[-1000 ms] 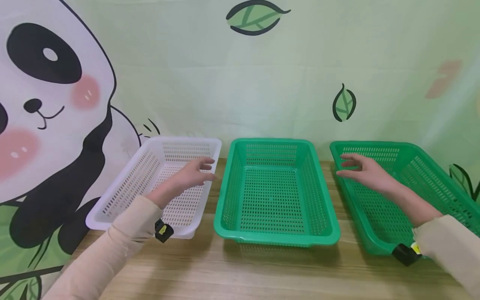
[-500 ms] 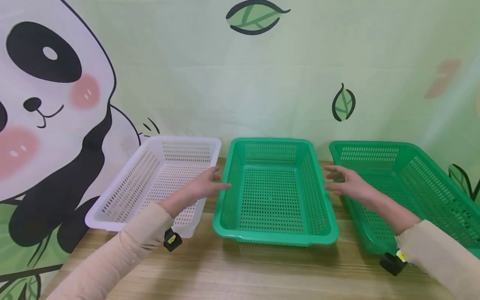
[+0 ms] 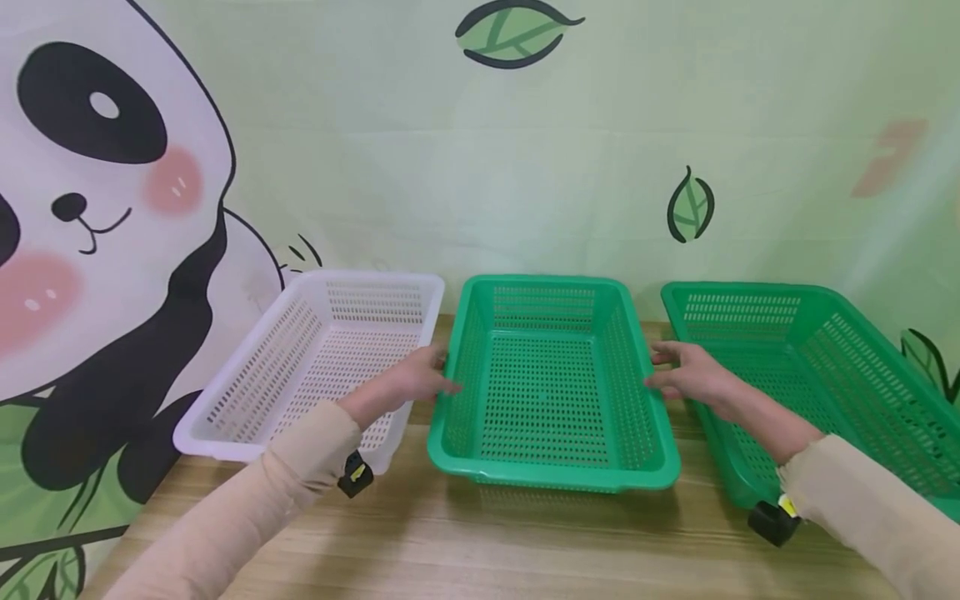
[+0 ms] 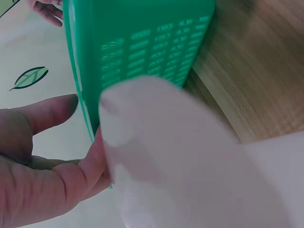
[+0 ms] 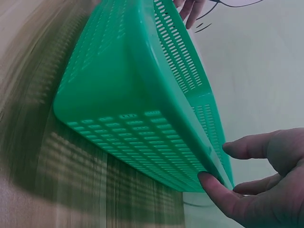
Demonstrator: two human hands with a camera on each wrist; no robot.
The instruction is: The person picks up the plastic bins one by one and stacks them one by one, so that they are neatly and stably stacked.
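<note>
A green plastic basket with slotted walls stands in the middle of the table. At its left rim is my left hand, thumb over the rim and fingers curled beneath it. On the opposite side my right hand takes the rim the same way, with its thumb above and a fingertip against the underside. In the left wrist view, the left thumb lies close to the rim's edge; whether it presses is hard to tell. The basket is bare inside and sits level.
A white basket stands on the left, partly under my left forearm. Another green basket is on the right, beneath my right forearm. All rest on a wooden table against a printed cloth backdrop.
Both hands have come inward and down from above the outer baskets to the side rims of the middle green basket. The baskets have not moved.
</note>
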